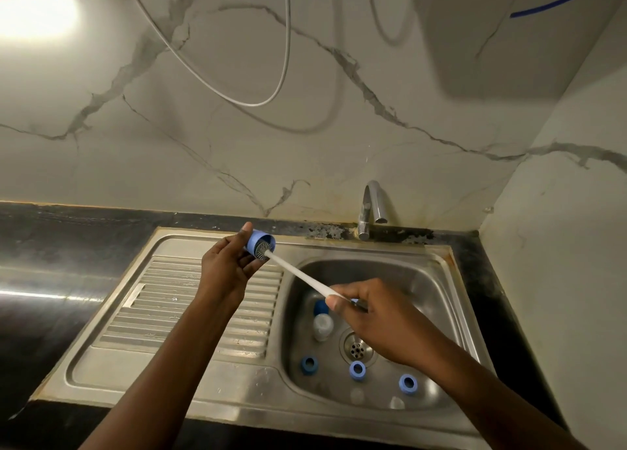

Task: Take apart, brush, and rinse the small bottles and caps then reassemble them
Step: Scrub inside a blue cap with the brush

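Holding a blue cap (259,244), the left hand (225,263) faces the brush (298,275).

blue cap (259,244), white brush handle (298,276), grey-veined white marble wall (237,127), black countertop (68,246)

Dim warm light, bright glare upper left, wide-angle bending at edges, soft blur

One wide-angle camera sits on my head, facing forward and down over the steel sink (217,392). My left hand (225,263) and right hand (380,317) sit mid-frame at arm's reach, with my forearms entering from the bottom edge. Beyond my fingers, the tap (371,208) and marble wall (305,127) fill the upper half.
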`<state>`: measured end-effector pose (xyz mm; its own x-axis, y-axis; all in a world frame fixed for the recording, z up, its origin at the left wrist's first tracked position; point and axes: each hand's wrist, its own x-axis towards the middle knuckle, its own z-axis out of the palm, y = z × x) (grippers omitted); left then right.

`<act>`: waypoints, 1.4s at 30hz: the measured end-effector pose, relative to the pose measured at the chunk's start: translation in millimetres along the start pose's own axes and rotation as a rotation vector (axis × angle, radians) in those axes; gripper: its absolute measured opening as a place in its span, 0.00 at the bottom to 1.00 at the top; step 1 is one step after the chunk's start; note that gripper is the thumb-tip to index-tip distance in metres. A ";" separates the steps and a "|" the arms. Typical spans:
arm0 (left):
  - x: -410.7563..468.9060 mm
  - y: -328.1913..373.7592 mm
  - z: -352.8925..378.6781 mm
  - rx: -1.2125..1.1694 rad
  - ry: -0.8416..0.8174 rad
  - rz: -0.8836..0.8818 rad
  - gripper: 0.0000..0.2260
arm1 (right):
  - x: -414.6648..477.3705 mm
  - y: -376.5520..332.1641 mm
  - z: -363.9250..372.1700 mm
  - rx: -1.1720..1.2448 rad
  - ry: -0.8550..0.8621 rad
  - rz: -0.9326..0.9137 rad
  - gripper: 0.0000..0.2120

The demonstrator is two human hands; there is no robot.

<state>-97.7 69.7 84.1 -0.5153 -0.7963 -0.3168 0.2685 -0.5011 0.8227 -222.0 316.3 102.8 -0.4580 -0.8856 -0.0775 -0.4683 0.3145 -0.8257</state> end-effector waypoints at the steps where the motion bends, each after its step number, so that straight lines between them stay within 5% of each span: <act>1: 0.3 -0.8 1.4 -0.010 -0.005 -0.004 0.21 | 1.1 0.6 2.1 0.010 0.027 0.013 0.15; 5: 1.0 -4.1 12.6 0.026 0.005 0.021 0.20 | 5.4 2.5 3.6 -0.043 0.119 0.041 0.18; 12: 2.9 -9.6 14.5 0.140 0.065 0.130 0.16 | 2.7 10.7 7.4 -0.478 0.162 -0.032 0.20; 18: 4.3 -13.7 9.0 0.186 0.047 0.133 0.18 | -9.3 15.3 10.9 -0.299 0.064 -0.009 0.07; 24: 9.1 -22.8 6.7 0.159 0.080 0.087 0.18 | -19.5 23.4 4.7 -0.207 0.036 0.038 0.08; 36: -2.9 -70.4 32.1 0.221 0.043 -0.021 0.18 | -39.1 52.9 -31.1 -0.796 0.207 0.015 0.21; 42: -6.8 -102.4 50.7 0.300 0.048 -0.109 0.18 | -55.6 66.5 -31.9 -0.613 0.147 0.158 0.18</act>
<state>-162.9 143.7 26.0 -0.4868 -0.7620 -0.4271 -0.0416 -0.4682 0.8827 -251.7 397.3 70.0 -0.6348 -0.7705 -0.0586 -0.7133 0.6135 -0.3389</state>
